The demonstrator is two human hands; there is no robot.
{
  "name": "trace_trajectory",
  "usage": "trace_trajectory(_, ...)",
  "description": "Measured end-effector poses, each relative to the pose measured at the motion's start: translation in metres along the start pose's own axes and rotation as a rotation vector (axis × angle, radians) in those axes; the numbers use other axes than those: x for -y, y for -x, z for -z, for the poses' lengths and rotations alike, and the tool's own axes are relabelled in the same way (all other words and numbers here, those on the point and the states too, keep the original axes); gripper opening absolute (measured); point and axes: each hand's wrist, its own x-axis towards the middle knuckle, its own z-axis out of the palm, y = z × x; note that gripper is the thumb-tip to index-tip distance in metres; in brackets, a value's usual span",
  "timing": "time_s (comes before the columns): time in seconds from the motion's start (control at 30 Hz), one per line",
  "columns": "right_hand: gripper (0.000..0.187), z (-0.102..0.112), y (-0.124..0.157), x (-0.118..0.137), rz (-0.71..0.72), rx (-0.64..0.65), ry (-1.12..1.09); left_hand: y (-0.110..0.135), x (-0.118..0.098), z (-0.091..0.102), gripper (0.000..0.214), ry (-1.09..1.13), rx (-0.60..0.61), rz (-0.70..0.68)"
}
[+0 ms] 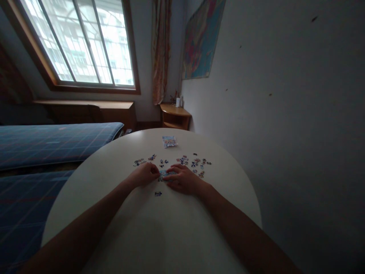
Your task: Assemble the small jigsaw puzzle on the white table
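A small joined patch of jigsaw pieces [164, 174] lies on the round white table [159, 228], between my two hands. My left hand [145, 174] has its fingers curled, fingertips pressed on the patch's left edge. From the other side my right hand [184, 179] rests its bent fingers on the right edge and top of the patch. Several loose pieces [194, 163] are scattered just beyond my hands. One lone piece [158, 194] lies nearer to me. A small picture card [169, 141] sits at the table's far side.
A bed with a blue checked cover [42, 148] runs along the table's left. A grey wall [285, 133] stands close on the right, with a map [201, 38] hung on it. A wooden corner shelf [174, 116] and a window [82, 42] are at the back.
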Motion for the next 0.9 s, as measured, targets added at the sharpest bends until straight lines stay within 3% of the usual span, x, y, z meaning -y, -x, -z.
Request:
trace_trajectory(0.4, 0.027, 0.001, 0.0, -0.001, 0.045, -0.011, 0.019, 0.0, -0.002, -0.003, 0.019, -0.067, -0.008, 0.034)
trace_trajectory(0.9, 0.03, 0.003, -0.001, 0.001, 0.059, -0.015, -0.028, -0.002, 0.013, 0.005, 0.021, 0.015, 0.005, 0.005)
